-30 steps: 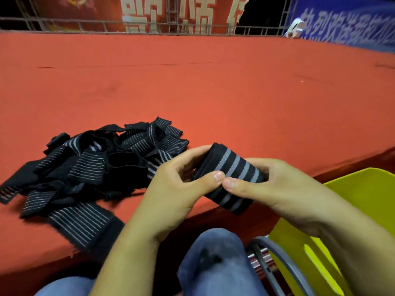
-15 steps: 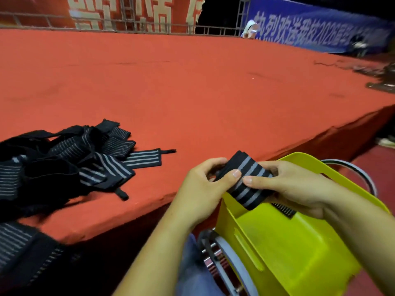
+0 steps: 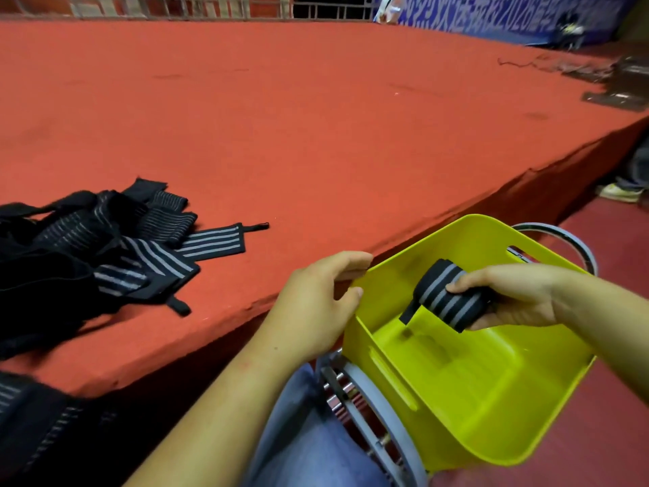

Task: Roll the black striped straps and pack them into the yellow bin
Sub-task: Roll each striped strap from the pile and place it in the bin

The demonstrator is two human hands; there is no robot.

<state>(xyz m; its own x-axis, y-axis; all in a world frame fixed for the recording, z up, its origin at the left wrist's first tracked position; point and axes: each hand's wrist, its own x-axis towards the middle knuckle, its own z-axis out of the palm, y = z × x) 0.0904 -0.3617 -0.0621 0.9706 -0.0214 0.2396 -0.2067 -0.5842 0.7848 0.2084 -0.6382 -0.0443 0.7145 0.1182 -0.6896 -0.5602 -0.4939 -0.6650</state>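
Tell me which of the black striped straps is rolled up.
The rolled strap gripped by the right hand over the yellow bin. The others lie loose and unrolled in the pile on the red platform.

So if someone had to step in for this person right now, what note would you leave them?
Right hand: grips the rolled strap, held inside the top of the yellow bin, with a short loose end hanging down.
Left hand: open, holding nothing, beside the bin's near corner.
Done: one strap rolled and brought to the bin, not yet let go.
Left: set it down in the bin, then roll and pack the unrolled straps piled on the red platform.
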